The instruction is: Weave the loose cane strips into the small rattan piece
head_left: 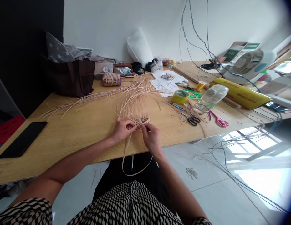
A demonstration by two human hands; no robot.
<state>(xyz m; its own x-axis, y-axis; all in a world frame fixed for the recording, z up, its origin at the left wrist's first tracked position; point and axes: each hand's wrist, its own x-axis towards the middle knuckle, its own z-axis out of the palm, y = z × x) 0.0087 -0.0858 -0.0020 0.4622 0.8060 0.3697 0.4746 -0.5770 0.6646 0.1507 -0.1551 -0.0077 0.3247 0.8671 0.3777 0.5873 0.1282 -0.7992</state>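
Observation:
A small woven piece of pale cane-like strips (145, 120) lies near the table's front edge, its long loose ends fanning away from me. My left hand (121, 129) is closed at its left side, thumb and index finger pinching the weave. At the near edge, the thumb and fingers of my right hand (152, 137) are pressed together on the same piece; whether they also hold a single strip is hidden. One long strip (124, 165) hangs from the work in a loop over the table edge and my lap.
Long loose strips (89, 95) spread behind the work. Right of it lie black-handled scissors (193, 120), pink scissors (221, 121), yellow tape (180, 97) and a clear plastic container (214, 95). A finished-looking woven basket (111, 79) stands behind; a black tablet-like slab (23, 139) lies left.

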